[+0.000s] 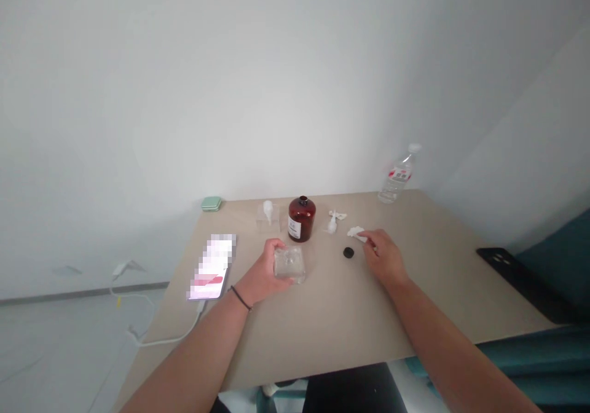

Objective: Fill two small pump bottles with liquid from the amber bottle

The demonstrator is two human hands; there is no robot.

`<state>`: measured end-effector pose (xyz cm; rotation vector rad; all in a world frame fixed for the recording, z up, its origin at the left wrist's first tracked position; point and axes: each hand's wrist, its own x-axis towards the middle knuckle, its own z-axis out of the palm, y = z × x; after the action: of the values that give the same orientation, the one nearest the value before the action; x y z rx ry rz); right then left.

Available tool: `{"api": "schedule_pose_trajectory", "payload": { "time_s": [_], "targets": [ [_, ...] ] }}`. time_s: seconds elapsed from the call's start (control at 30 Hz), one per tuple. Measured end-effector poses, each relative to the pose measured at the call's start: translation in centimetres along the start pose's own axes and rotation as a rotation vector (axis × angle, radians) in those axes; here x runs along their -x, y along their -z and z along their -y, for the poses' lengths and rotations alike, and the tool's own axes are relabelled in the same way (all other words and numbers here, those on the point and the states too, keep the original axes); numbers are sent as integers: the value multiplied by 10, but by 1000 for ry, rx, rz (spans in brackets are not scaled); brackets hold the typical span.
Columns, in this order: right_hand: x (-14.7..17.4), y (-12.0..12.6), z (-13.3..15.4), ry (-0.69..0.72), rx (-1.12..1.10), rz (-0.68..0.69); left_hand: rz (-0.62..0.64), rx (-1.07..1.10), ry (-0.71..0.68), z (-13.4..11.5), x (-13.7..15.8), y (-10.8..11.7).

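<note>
My left fingers (275, 242) clamp the square bottle (289, 263), likely steadying it; right fingers (365, 234) touch tissue (355, 231), pinching or not, I can't tell.

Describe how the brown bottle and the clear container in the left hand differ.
Colour: the brown bottle is dark reddish-brown; the clear container looks colourless.
Shape: the brown bottle has a rounded body; the clear container is boxy.
Pose: the brown bottle stands upright on the table; the clear container is held in the left hand.
Both look glossy.

Left hand (268, 273) holding clear container (289, 263), right hand (384, 258) at white tissue (355, 232), brown bottle (308, 212)
</note>
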<state>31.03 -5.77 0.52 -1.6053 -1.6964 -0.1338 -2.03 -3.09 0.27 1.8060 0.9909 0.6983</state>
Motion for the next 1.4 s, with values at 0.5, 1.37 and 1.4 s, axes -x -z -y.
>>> {"api": "schedule_pose_trajectory", "payload": {
  "time_s": [0.5,1.37,1.4],
  "targets": [
    [9,-6,26,-25,273,456,20,135,-143,20,-5,-2],
    [-21,2,55,-289,-77,304,-12,121,-105,12,-5,-8],
    [-21,2,73,-259,-191,369,-9,121,-115,12,-5,-8]
  ]
}}
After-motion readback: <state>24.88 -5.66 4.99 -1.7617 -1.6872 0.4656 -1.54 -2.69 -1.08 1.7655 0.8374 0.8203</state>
